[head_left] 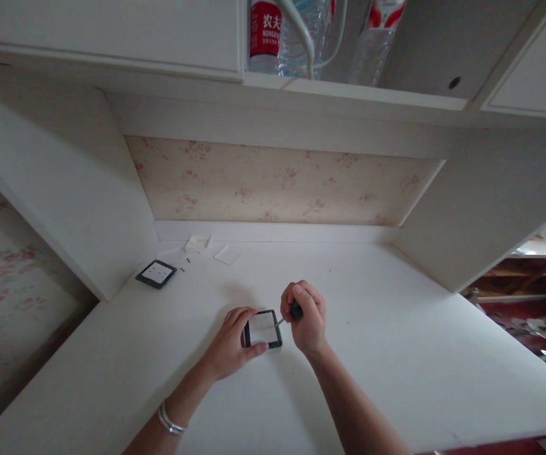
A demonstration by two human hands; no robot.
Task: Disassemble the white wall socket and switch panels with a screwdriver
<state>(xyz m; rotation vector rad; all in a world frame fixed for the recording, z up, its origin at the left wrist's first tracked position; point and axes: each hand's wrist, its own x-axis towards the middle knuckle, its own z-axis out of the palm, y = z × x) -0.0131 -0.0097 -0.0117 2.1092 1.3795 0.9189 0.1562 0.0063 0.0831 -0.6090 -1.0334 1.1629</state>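
Head view, facing forward, down onto desk (396, 354), hands (308, 319)

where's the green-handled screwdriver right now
In the head view, the green-handled screwdriver is in the right hand, its shaft at the right edge of the black-framed white panel.

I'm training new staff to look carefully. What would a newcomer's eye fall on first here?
Probably the hands low in the middle: the left hand holds a black-framed panel on the white desk, and the right hand grasps a thin tool at its right edge. Next, likely the red-labelled bottles on the shelf at the top, then another black frame at the desk's left.
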